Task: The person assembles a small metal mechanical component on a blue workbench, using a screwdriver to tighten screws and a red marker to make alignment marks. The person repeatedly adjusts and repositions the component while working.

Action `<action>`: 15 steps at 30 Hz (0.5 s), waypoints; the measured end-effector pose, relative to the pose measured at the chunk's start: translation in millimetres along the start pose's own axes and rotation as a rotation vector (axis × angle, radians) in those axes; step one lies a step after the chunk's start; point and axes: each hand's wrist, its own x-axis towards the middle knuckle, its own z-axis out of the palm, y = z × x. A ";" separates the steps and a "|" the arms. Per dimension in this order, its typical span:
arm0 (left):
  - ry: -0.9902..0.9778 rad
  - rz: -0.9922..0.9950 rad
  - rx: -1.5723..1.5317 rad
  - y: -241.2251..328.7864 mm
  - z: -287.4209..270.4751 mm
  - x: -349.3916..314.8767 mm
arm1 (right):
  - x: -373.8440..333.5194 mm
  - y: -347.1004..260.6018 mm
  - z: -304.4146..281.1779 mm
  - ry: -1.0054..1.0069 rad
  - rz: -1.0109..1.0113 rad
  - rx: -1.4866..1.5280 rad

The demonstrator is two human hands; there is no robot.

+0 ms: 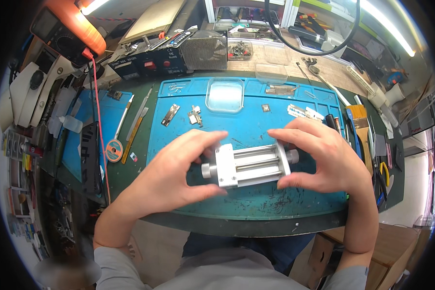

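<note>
Left hand [166, 174] spread around one end of the vise [258, 166], my right hand [328, 154] curved at the other, grip unclear — bare mat [241, 205] toward the surface's [256, 228] near edge.

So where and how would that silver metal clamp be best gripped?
Likely by its two end blocks, one hand from each side: the metal clamp runs lengthwise left to right, its ends look solid, and its middle is mostly open rods. The left hand and right hand flank those ends.
</note>
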 end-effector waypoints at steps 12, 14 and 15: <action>-0.049 0.118 0.084 -4.2 9.9 2.3 | 2.0 -0.1 3.7 -0.077 0.014 0.004; -0.048 0.113 0.085 -4.5 11.8 1.9 | 3.1 -1.2 3.5 -0.081 0.019 0.010; -0.048 0.111 0.086 -4.6 13.0 1.9 | 3.3 -1.6 3.3 -0.083 0.022 0.014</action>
